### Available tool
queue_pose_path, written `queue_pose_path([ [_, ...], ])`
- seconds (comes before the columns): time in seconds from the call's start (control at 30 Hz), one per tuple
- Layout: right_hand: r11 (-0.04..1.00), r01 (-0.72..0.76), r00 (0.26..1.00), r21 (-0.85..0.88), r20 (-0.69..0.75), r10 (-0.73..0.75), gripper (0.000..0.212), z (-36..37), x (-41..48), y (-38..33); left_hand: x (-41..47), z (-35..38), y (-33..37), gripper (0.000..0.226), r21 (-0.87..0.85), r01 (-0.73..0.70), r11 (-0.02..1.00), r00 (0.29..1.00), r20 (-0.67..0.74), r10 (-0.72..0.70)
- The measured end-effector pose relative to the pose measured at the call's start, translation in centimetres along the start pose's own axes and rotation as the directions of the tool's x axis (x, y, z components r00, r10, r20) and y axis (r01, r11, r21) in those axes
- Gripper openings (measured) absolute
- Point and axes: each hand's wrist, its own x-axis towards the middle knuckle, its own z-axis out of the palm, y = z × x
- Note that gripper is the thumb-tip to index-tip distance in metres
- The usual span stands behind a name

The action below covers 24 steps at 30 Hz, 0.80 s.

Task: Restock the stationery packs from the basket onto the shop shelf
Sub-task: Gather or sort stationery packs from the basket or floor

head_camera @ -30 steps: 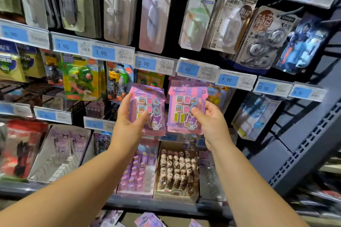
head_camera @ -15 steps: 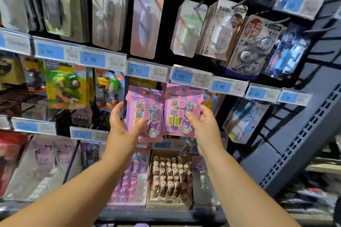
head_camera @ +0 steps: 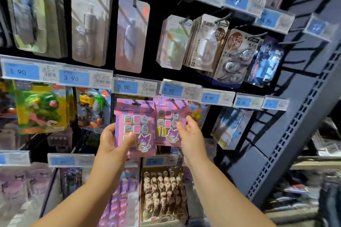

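My left hand (head_camera: 112,140) grips a pink-and-purple card blister pack (head_camera: 135,125), upright, face toward me: small coloured squares under clear plastic, a purple cartoon figure at its lower right. My right hand (head_camera: 191,134) holds the twin pack (head_camera: 168,121) by its right edge, slightly higher, its left edge behind the first.

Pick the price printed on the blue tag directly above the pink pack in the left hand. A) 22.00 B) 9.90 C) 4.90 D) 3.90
D: the blue tag right above the pink pack that the left hand holds reads 3.90; the 9.90 tag sits over the second pack, held by the right hand.
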Motion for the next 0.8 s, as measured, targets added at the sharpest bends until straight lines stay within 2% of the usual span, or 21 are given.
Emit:
queue_pose_path([
  [0.2, 0.999, -0.027, 0.999, -0.025, -0.041, 0.026, 0.052, 0.1, -0.1, 0.1, 0.8, 0.8, -0.4, 0.024, -0.084, 0.016, 0.996, 0.999, -0.032, -0.018],
  [0.4, 0.994, 0.009, 0.999, -0.106, -0.038, -0.013, 0.051, 0.0, 0.3, 0.5, 0.5, 0.7, -1.0, 0.031, -0.095, 0.007, 0.995, 0.999, -0.043, -0.011],
  [0.5, 0.996, -0.023, 0.999, -0.081, -0.029, 0.021, 0.052, 0.2, 1.0, 0.8, 0.0, 0.6, -1.3, 0.028, -0.072, -0.012, 0.997, 0.999, -0.048, 0.008],
  [0.6, 0.988, -0.070, 0.997, -0.136, -0.035, 0.065, 0.047, 0.6, 2.0, 1.1, -0.6, 0.5, -1.1, 0.026, -0.071, -0.009, 0.997, 0.999, -0.047, 0.005],
  [0.67, 0.983, -0.093, 0.994, -0.156, -0.078, 0.081, 0.046, 0.9, 2.1, 1.2, -1.1, 0.6, -0.8, 0.026, -0.045, 0.006, 0.999, 0.999, -0.034, -0.007],
  [0.77, 0.959, -0.121, 0.973, -0.255, -0.223, 0.064, 0.049, 0.8, 1.2, 1.7, -1.7, 0.6, -0.7, 0.027, -0.031, 0.022, 0.999, 1.000, -0.020, -0.023],
  [0.8, 0.962, -0.119, 0.962, -0.247, -0.268, 0.050, 0.043, 0.7, 0.5, 2.0, -1.9, 0.7, -0.7, 0.028, -0.014, 0.028, 1.000, 1.000, -0.006, -0.028],
])
